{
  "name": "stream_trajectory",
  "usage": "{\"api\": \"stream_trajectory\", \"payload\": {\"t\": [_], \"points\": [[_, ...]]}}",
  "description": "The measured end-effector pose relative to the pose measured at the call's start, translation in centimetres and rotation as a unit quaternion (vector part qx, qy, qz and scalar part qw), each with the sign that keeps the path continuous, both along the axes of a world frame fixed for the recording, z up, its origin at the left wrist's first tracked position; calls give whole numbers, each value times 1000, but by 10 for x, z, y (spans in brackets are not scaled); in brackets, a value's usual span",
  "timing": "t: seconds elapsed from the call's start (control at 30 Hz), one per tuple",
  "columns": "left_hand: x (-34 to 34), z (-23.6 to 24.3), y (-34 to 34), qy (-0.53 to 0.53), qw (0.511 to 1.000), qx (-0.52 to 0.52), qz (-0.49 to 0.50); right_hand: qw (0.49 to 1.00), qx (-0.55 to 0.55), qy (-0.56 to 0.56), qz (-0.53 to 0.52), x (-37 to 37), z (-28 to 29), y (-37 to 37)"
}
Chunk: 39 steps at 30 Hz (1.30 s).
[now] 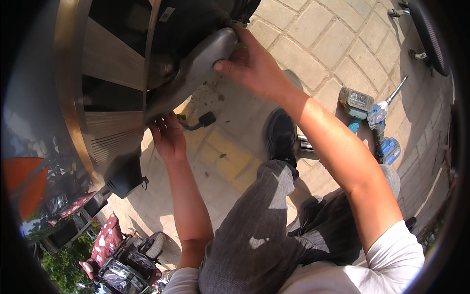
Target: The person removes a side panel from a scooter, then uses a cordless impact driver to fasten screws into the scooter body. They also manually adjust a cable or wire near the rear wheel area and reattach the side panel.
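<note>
A curved, glossy grey plastic panel (196, 66) runs slantwise along the underside of a vehicle body (34, 98). My right hand (252, 68) grips its upper end, thumb on the near face and the other fingers wrapped behind the edge. At the panel's lower end, my left hand (169, 139) reaches up from below with fingers curled against the edge; the fingertips are partly hidden. Dark parts of the vehicle (186, 24) lie behind the panel. Just below it, near my left hand, a bent rod with a black pad (206, 119) sticks out.
Two cordless power tools lie on the paving right of my right forearm: a blue one with a long bit (384, 120) and a teal one with a dark battery (356, 101). A wheeled stool (431, 39) stands far right. A parked scooter (125, 269) is at lower left.
</note>
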State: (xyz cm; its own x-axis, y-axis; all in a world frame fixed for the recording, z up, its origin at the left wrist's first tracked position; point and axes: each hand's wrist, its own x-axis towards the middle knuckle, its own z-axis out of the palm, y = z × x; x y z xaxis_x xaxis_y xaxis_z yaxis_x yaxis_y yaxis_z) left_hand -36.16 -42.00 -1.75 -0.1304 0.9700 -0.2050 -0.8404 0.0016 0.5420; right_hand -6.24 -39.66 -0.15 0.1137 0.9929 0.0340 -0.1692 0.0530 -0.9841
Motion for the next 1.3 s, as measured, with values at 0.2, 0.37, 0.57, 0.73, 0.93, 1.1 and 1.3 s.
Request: {"api": "stream_trajectory", "payload": {"t": [0.2, 0.37, 0.57, 0.73, 0.93, 1.1, 1.3], "points": [[-1, 15, -2, 22, 1000, -8, 20, 999, 16, -40, 9, 11, -2, 10], [13, 29, -7, 75, 997, 16, 16, 998, -1, -54, 19, 14, -1, 10], [1, 20, 0, 61, 998, -5, 15, 999, -33, -28, 20, 13, 12, 10], [17, 22, 5, 43, 998, -36, -3, 998, -42, 15, 40, 17, 2, 8], [46, 25, -1, 73, 991, -36, -107, 988, -29, 54, 143, 38, -6, 16], [53, 28, 1, 105, 988, -28, -109, 978, -53, 32, 199, 44, -5, 13], [69, 36, -6, 60, 989, -76, -111, 981, -26, 82, 171, 52, -15, -3]]}}
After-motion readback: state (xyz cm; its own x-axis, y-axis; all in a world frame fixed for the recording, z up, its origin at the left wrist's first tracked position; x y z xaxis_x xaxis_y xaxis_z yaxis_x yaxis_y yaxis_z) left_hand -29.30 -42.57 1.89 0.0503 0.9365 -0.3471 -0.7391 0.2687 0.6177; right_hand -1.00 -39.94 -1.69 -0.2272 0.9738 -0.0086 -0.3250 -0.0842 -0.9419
